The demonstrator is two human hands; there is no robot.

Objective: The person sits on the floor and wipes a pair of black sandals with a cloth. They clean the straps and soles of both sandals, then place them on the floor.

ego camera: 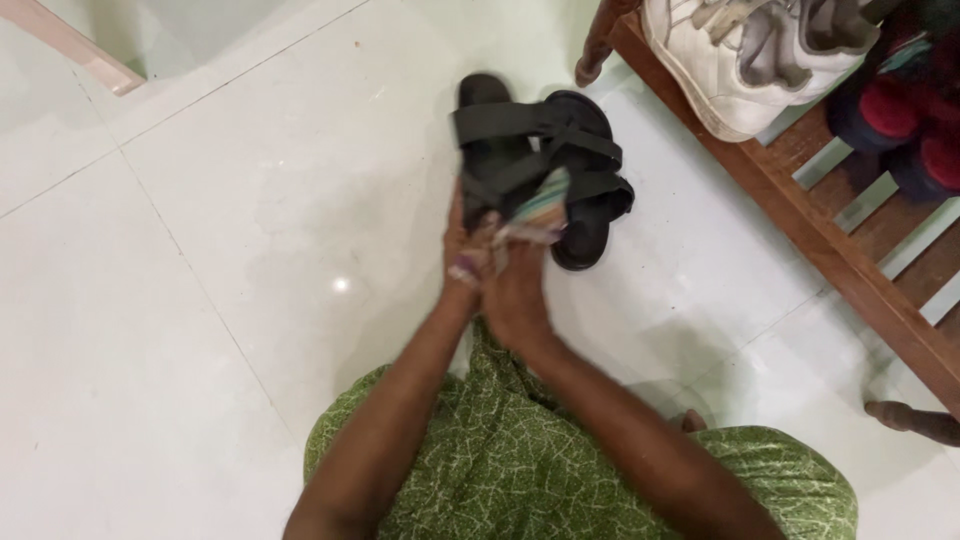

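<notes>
black sandals (560,160) just beyond both hands' grip (495,265).

A pair of black strapped sandals (540,160) lies side by side on the white tiled floor (250,200), with a striped, folded cloth (540,210) pressed against their near ends.

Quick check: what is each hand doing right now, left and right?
Left hand: closed on the heel of the black strappy sandals.
Right hand: closed on a striped cloth pressed against the sandals.
</notes>
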